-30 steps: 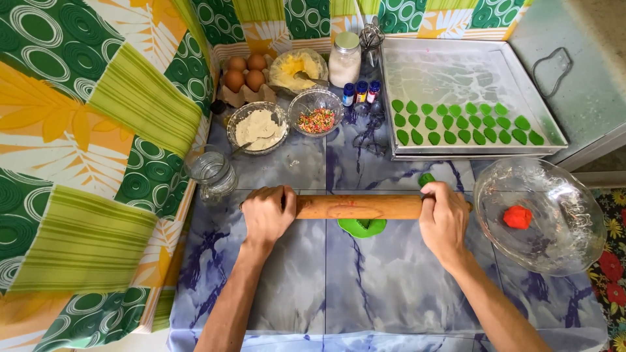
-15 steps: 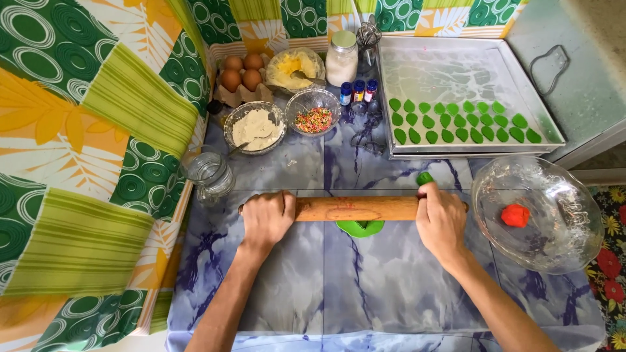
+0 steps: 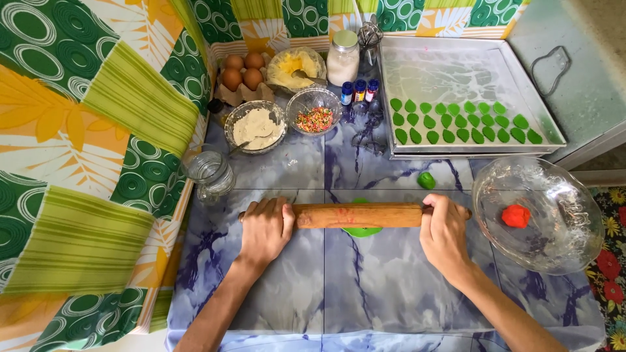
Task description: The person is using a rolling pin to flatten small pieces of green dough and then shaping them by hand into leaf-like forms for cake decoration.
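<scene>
Wooden rolling pin [image 3: 357,215] lies at frame centre on the marbled blue surface [image 3: 391,287] — long axis left to right, pressing green dough [image 3: 362,230]. Left hand [image 3: 265,229] and right hand [image 3: 444,233] curl loosely over its two ends, fingers bent — not clenched.

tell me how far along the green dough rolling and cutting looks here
Done: two rows of green leaf cutouts lie on the metal tray. In hand: left hand and right hand press the rolling pin over green dough. Left: a small green lump and red dough in the glass bowl.
</scene>
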